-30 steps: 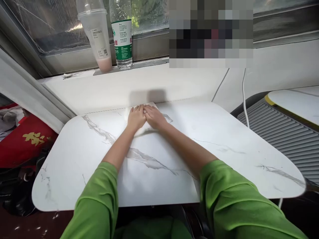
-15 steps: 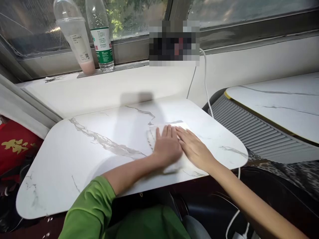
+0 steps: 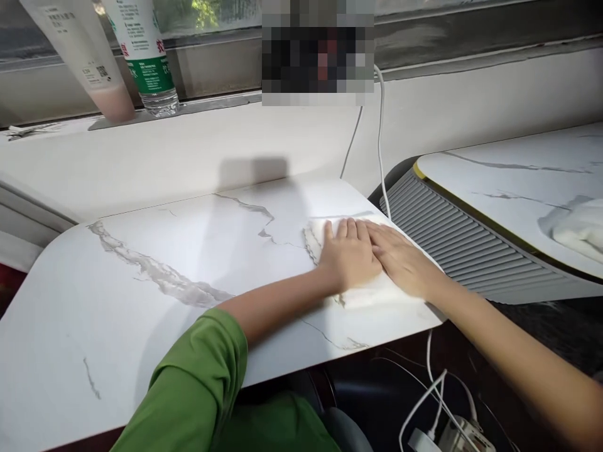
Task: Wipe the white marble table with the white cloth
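Note:
A white cloth (image 3: 372,294) with a frayed-looking left edge lies flat toward the right end of the white marble-patterned table (image 3: 188,251). My left hand (image 3: 351,258) rests palm down on the cloth, its fingers stretched forward. Beside it, my right hand (image 3: 400,260) also lies flat on the cloth, with its fingers meeting those of the left hand. Both palms cover the middle of the cloth.
On the window ledge stand a plastic cup (image 3: 110,100) with pink drink and a water bottle (image 3: 151,72). A white cable (image 3: 382,138) hangs behind the table. To the right is another marble-patterned table (image 3: 513,169) bearing a white cloth (image 3: 584,229). Cables and a charger (image 3: 421,439) lie below.
Both hands have slid the white cloth to the right, toward the table's right end. The view has shifted, showing a second white cloth on the neighbouring table.

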{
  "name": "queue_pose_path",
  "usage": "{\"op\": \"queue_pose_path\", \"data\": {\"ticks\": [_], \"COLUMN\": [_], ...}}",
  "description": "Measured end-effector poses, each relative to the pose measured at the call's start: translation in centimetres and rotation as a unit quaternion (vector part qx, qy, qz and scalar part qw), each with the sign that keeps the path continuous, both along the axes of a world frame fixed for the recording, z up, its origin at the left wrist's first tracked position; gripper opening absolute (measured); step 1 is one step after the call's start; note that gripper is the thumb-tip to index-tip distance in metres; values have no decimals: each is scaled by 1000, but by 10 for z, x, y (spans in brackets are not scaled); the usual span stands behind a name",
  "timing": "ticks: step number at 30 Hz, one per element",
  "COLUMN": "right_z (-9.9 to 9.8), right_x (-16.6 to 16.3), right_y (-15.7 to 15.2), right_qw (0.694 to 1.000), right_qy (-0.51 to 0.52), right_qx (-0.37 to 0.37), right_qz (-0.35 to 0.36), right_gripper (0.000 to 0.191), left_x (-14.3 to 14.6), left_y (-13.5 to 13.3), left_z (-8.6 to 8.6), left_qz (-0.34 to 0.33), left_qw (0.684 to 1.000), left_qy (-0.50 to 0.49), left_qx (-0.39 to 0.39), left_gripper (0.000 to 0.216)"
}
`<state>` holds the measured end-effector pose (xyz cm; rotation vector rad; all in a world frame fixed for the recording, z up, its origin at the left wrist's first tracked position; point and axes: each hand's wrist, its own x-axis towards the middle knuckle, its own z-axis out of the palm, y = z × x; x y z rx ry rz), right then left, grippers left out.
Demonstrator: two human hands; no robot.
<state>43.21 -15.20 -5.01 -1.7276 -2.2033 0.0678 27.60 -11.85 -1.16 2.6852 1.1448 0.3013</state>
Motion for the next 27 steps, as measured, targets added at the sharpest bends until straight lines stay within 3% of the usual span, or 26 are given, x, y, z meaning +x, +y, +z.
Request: {"op": "queue_pose_path", "data": {"ticks": [9,14,21,27], "right_z": [9,5,9,16], "right_x": [5,5,-15,-72], "right_y": [132,171,150,84], "right_qw": [1000,999,998,1000], "right_qy": [-22,-25,-63,0], "right_qx": [7,11,13,-22], "right_qz": [-11,-31,-26,-3], "right_gripper": [55,55,55,56], "left_x": [19,19,4,-55], "left_y": [119,153,136,69], "left_z": [-5,-7,-9,-1], "left_qz": [45,57,67,67], "left_qw": [998,997,997,997], "left_qy": [-41,-47,-33,-9], "left_qx": [-4,-1,4,-22], "left_gripper": [52,52,56,56]}}
